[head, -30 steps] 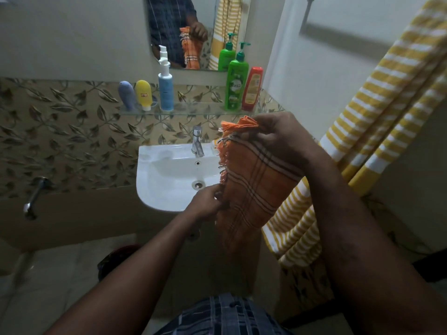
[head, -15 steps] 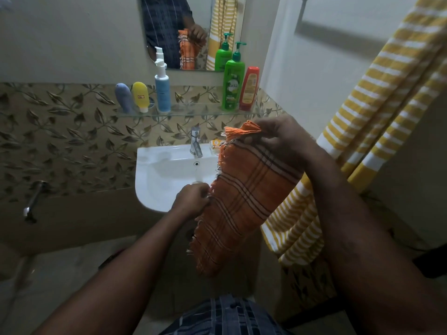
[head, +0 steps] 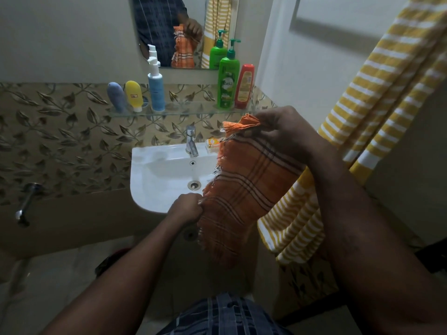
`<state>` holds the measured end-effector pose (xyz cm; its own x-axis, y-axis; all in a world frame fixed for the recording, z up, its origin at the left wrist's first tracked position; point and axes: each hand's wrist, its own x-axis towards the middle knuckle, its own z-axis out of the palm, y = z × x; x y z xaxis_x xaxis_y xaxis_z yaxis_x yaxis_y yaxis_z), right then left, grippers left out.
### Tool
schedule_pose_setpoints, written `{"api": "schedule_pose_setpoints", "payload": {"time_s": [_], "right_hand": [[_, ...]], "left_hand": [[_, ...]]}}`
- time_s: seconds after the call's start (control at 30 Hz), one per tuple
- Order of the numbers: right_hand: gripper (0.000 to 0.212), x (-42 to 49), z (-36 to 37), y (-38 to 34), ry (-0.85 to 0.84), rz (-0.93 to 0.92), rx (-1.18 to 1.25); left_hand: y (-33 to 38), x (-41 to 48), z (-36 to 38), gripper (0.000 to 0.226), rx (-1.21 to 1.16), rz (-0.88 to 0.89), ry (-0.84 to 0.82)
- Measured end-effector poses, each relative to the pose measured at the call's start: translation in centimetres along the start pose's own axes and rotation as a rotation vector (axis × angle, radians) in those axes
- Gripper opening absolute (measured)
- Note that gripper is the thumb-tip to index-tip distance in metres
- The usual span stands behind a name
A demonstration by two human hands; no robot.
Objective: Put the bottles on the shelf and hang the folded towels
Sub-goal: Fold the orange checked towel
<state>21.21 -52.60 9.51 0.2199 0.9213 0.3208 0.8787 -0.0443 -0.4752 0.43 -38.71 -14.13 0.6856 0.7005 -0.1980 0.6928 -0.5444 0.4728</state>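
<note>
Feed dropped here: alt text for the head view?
Right hand pinches the top of an orange towel, left hand grips its edge, before the sink. Five bottles sit on the shelf; a yellow towel hangs right.

The left grip (head: 186,209) and right grip (head: 283,131) are bare, as are both forearms. Below the sink (head: 154,180) shows dark blue checked clothing (head: 225,315) with pale lines. Above it, the mirror (head: 212,15) reflects a matching short-sleeved shirt (head: 157,22).

A home bathroom is indicated by a white washbasin (head: 154,180) with a tap (head: 191,141), a wall mirror (head: 174,30), toiletry bottles (head: 227,81) on a glass shelf (head: 191,109), and a hanging striped towel (head: 377,112).
</note>
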Motion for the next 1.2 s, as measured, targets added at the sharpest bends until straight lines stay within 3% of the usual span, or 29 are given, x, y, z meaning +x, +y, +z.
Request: {"api": "schedule_pose_setpoints", "payload": {"time_s": [0.1, 0.2, 0.3, 0.33, 0.4, 0.47, 0.63, 0.77, 0.9, 1.03, 1.1, 1.2], "right_hand": [[0.029, -0.1, -0.2, 0.3, -0.005, 0.007, -0.082], [0.028, -0.2, 0.1, 0.7, -0.001, 0.013, -0.129], [0.025, 0.0, 0.1, 0.6, 0.014, 0.008, -0.163], [0.024, 0.0, 0.1, 0.6, 0.011, 0.011, -0.17], [0.025, 0.0, 0.2, 0.9, 0.006, 0.014, -0.178], [0.027, 0.1, 0.4, 1.1, 0.012, 0.012, -0.195], [0.029, 0.7, 1.0, 0.9, -0.004, 0.023, -0.09], [0.03, 1.1, 1.6, 0.5, -0.023, -0.006, -0.053], [0.027, 1.2, 1.4, 0.2, -0.048, -0.015, -0.068], [0.023, 1.1, 1.6, 0.4, -0.066, -0.019, -0.078], [0.022, 1.1, 1.9, 0.7, -0.074, 0.003, -0.087], [0.021, 1.1, 2.0, 0.5, -0.083, 0.003, -0.122]], "left_hand": [[-0.6, 0.2, -1.1, 0.015, 0.105, -0.001, -0.152], [-1.0, 1.1, -2.0, 0.015, 0.027, 0.02, -0.136], [-1.3, 1.2, -1.6, 0.021, 0.106, -0.023, -0.372], [-1.3, 0.9, -1.5, 0.025, 0.145, -0.041, -0.339], [-1.3, 0.6, -1.9, 0.033, 0.19, -0.053, -0.105], [-1.2, 0.7, -2.3, 0.026, 0.231, -0.05, 0.069], [-0.7, 1.3, -2.2, 0.008, 0.229, -0.022, 0.078], [0.4, 1.7, -0.6, 0.017, 0.164, 0.039, 0.014], [1.6, 1.6, -0.6, 0.016, -0.094, 0.065, 0.077], [3.1, 1.1, -2.4, 0.009, -0.612, 0.074, 0.224], [4.3, 0.6, -3.6, 0.013, -0.884, 0.12, 0.229], [5.9, 0.3, -5.2, 0.042, -1.129, 0.208, 0.168]]}}
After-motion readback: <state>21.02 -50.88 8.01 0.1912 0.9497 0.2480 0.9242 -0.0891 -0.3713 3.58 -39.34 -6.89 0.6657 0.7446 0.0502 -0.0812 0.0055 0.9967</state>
